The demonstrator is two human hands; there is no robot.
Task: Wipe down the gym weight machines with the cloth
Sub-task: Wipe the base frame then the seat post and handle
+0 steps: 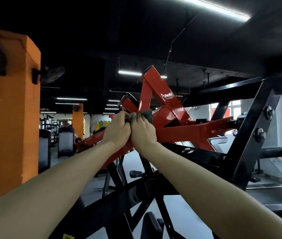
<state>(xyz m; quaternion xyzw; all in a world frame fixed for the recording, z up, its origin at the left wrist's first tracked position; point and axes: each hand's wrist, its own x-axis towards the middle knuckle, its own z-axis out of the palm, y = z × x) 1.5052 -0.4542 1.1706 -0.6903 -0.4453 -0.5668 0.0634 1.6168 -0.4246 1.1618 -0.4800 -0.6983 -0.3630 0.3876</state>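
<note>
A weight machine with red lever arms (174, 116) and a black frame (250, 135) fills the middle of the view. A small grey cloth (147, 115) lies against the red arm where its bars meet. My left hand (118, 129) and my right hand (142, 131) are side by side, raised in front of me, and both grip the cloth with curled fingers. Most of the cloth is hidden behind my fingers.
An orange pillar (9, 118) stands close on the left with a wall fan (52, 75) on it. Black frame bars (119, 195) cross below my arms. Other machines (65, 140) stand further back on a light floor (179, 213).
</note>
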